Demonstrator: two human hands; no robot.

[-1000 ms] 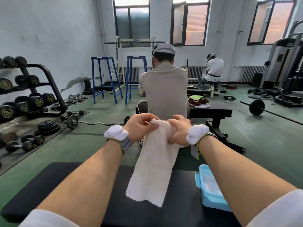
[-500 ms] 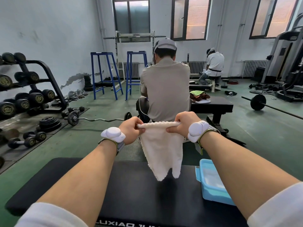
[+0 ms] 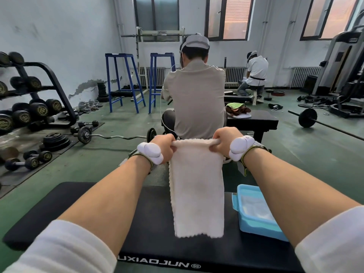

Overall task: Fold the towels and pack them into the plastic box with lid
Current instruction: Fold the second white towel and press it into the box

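A cream-white towel (image 3: 196, 186) hangs as a long narrow strip over the black padded bench (image 3: 78, 209). My left hand (image 3: 164, 147) grips its upper left corner and my right hand (image 3: 224, 139) grips its upper right corner, both held out beyond the bench's far edge. The towel's lower edge hangs near the middle of the bench; whether it touches the pad I cannot tell. A light blue plastic box (image 3: 254, 210) with its lid on sits on the bench's right side, partly hidden by my right forearm.
A person (image 3: 195, 99) sits with their back to me just past the bench, beside another black bench (image 3: 254, 120) with folded cloths. A dumbbell rack (image 3: 29, 99), loose weights and a curl bar (image 3: 116, 135) lie left. A barbell (image 3: 309, 118) lies right.
My hands have spread apart along the towel's top edge. The towel, bunched short half a second ago, now hangs flat and longer. The view has tilted down slightly.
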